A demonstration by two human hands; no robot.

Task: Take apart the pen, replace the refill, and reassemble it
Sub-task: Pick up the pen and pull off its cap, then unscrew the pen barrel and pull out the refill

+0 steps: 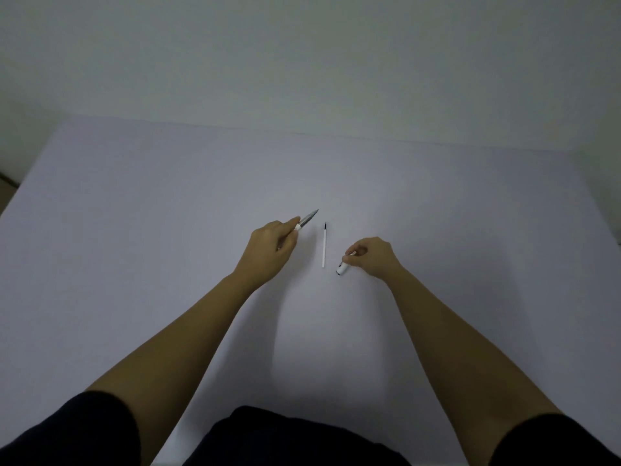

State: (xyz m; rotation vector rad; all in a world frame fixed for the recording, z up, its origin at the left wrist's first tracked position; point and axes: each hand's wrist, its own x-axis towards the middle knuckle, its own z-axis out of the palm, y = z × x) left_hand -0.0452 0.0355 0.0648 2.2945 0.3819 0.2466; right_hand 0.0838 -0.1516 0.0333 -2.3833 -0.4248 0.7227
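Reaching out over the pale surface [134, 250], both forearms extended from dark sleeves. My right hand [371, 255] sits nearest, fingers pinched shut around the short white cap piece [342, 269], its end touching the surface. Refill [324, 245] lies loose between my hands, apart from both, a thin white stick with its dark tip pointing away from me; long axis runs almost straight near-to-far. My right hand is slightly closer to its near end. Farther out, my left hand [274, 243] is closed on the pen body [307, 219], silver tip cone aimed up and right, past the refill's tip. Whether this stick is the old or new refill I cannot tell. Likely next: free the right hand, take the refill by its near end.
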